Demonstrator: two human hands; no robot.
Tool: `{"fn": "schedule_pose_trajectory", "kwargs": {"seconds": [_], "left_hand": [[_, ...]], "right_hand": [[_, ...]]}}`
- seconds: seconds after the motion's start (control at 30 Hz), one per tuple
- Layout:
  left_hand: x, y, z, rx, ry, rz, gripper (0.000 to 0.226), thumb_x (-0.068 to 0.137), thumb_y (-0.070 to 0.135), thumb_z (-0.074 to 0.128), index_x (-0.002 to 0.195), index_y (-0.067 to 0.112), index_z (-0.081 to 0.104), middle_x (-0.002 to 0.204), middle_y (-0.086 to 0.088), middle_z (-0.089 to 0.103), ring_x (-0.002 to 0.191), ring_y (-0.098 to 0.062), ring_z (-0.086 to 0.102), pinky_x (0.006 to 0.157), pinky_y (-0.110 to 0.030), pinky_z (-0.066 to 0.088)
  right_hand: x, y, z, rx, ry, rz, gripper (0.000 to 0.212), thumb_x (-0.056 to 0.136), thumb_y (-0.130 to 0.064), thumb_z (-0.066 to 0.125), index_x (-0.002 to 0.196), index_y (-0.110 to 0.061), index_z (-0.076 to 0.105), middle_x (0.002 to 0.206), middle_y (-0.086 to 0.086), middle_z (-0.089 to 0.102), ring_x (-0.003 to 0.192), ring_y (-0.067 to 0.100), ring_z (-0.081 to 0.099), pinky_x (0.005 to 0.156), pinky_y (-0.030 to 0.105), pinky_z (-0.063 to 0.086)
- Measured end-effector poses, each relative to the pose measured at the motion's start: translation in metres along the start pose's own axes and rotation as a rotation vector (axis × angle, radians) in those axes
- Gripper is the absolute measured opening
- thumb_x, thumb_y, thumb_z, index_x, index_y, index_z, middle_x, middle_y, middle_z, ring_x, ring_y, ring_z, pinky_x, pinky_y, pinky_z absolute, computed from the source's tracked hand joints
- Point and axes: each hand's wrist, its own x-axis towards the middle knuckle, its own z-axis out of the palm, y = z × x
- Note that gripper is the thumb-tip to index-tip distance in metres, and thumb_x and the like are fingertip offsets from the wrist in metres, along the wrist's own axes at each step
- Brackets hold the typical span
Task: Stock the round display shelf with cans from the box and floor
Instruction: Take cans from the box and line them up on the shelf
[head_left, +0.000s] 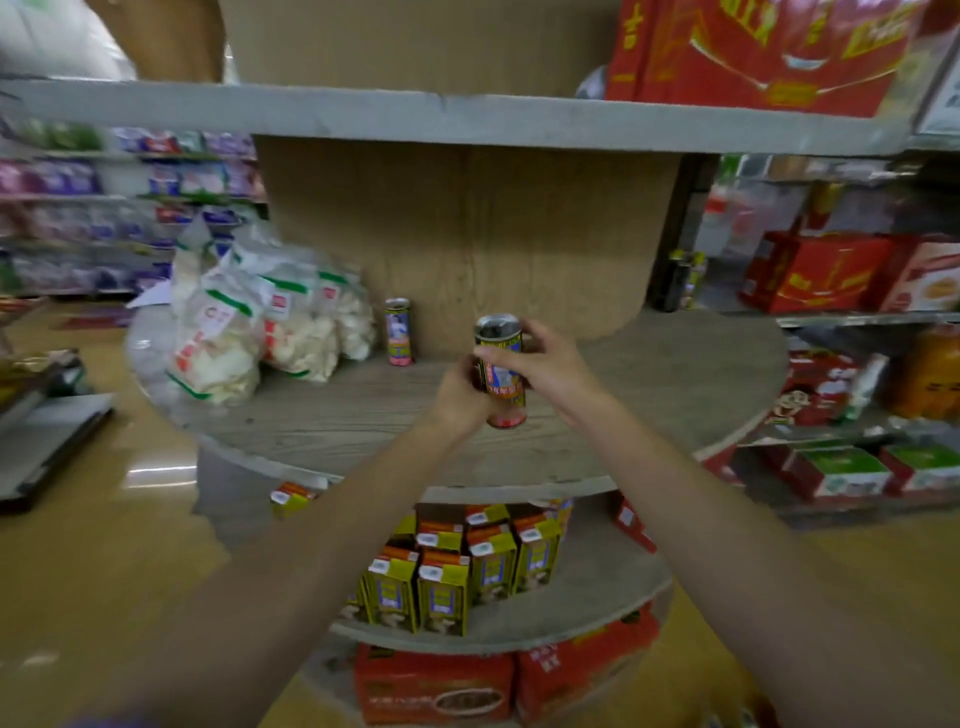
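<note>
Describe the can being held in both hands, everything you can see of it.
The can is a slim metal drink can with a silvery top and a label in dark blue, yellow and red, its print too blurred to read. It is upright, tilted slightly, held above the round wooden shelf and not resting on it. The left hand grips its lower side; the right hand holds its upper part.

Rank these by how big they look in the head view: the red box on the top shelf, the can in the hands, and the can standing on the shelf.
1. Red box, largest by far.
2. Held can.
3. Standing can, smallest.

The two cans may be alike; the held one is nearer the camera, so their order is unsure.
</note>
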Motion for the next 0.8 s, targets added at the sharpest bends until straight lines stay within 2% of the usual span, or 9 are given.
{"fn": "schedule_pose_trajectory", "kwargs": {"seconds": [0.1, 0.17, 0.27, 0.4, 0.47, 0.53, 0.63, 0.7, 0.8], "left_hand": [[0.023, -0.03, -0.026, 0.139, -0.042, -0.048, 0.071, 0.057, -0.023, 0.078, 0.122, -0.006, 0.056, 0.116, -0.013, 0.068, 0.09, -0.014, 0.069, 0.074, -0.019, 0.055], [0.037, -0.04, -0.047, 0.2, -0.082, -0.105, 0.065, 0.057, -0.017, 0.082, 0.116, -0.001, 0.059, 0.111, -0.008, 0.068, 0.082, -0.005, 0.069, 0.07, -0.015, 0.054], [0.067, -0.043, -0.079, 0.251, -0.144, -0.157, 0.055, 0.057, -0.006, 0.087, 0.105, 0.009, 0.066, 0.105, -0.01, 0.072, 0.081, -0.007, 0.069, 0.08, -0.029, 0.056], [0.106, -0.036, -0.118, 0.276, -0.124, -0.201, 0.054, 0.058, -0.002, 0.087, 0.108, 0.007, 0.07, 0.103, -0.007, 0.074, 0.099, -0.022, 0.07, 0.09, -0.036, 0.056], [0.12, -0.033, -0.134, 0.28, -0.057, -0.197, 0.05, 0.064, -0.009, 0.083, 0.11, 0.003, 0.068, 0.104, -0.009, 0.073, 0.098, -0.022, 0.068, 0.087, -0.03, 0.056], [0.129, -0.029, -0.145, 0.278, -0.013, -0.165, 0.05, 0.067, -0.014, 0.078, 0.114, 0.0, 0.066, 0.103, -0.009, 0.07, 0.095, -0.017, 0.066, 0.081, -0.02, 0.055], [0.153, -0.032, -0.169, 0.276, 0.022, -0.149, 0.051, 0.064, -0.011, 0.082, 0.112, -0.001, 0.068, 0.106, -0.01, 0.072, 0.098, -0.019, 0.068, 0.088, -0.029, 0.056], [0.169, -0.034, -0.185, 0.273, 0.001, -0.145, 0.047, 0.06, -0.006, 0.086, 0.104, 0.004, 0.072, 0.1, -0.008, 0.075, 0.097, -0.021, 0.07, 0.093, -0.037, 0.055], [0.187, -0.037, -0.204, 0.265, -0.044, -0.124, 0.049, 0.059, -0.001, 0.088, 0.105, 0.004, 0.072, 0.101, -0.01, 0.075, 0.1, -0.025, 0.07, 0.091, -0.038, 0.056]], "right_hand": [[0.027, 0.028, 0.02, -0.02, -0.024, 0.068, 0.043, 0.068, -0.031, 0.089, 0.106, -0.024, 0.069, 0.098, -0.002, 0.074, 0.089, 0.013, 0.07, 0.073, 0.029, 0.058], [0.047, 0.041, 0.031, -0.011, -0.086, 0.14, 0.035, 0.071, -0.032, 0.087, 0.1, -0.025, 0.069, 0.095, -0.001, 0.075, 0.088, 0.014, 0.07, 0.08, 0.038, 0.059], [0.084, 0.049, 0.046, -0.011, -0.167, 0.169, 0.038, 0.071, -0.033, 0.086, 0.105, -0.022, 0.07, 0.099, 0.002, 0.075, 0.093, 0.018, 0.071, 0.085, 0.048, 0.058], [0.133, 0.041, 0.073, -0.004, -0.222, 0.139, 0.035, 0.075, -0.032, 0.083, 0.105, -0.022, 0.07, 0.1, 0.002, 0.075, 0.086, 0.014, 0.071, 0.075, 0.042, 0.061], [0.153, 0.037, 0.09, 0.004, -0.245, 0.116, 0.031, 0.079, -0.028, 0.081, 0.106, -0.02, 0.069, 0.102, 0.005, 0.075, 0.082, 0.013, 0.07, 0.067, 0.034, 0.059], [0.167, 0.033, 0.105, 0.015, -0.229, 0.095, 0.027, 0.078, -0.026, 0.081, 0.102, -0.021, 0.069, 0.098, 0.005, 0.075, 0.083, 0.015, 0.07, 0.07, 0.037, 0.059], [0.187, 0.029, 0.124, 0.01, -0.178, 0.052, 0.029, 0.073, -0.024, 0.086, 0.093, -0.025, 0.065, 0.091, -0.001, 0.074, 0.085, 0.015, 0.071, 0.077, 0.045, 0.06], [0.198, 0.022, 0.132, -0.021, -0.171, 0.039, 0.037, 0.073, -0.023, 0.086, 0.099, -0.02, 0.061, 0.096, -0.002, 0.071, 0.086, 0.013, 0.069, 0.07, 0.039, 0.06], [0.212, 0.016, 0.146, -0.072, -0.15, 0.024, 0.044, 0.074, -0.02, 0.085, 0.109, -0.016, 0.06, 0.102, -0.003, 0.069, 0.086, 0.006, 0.065, 0.061, 0.025, 0.051]]}}
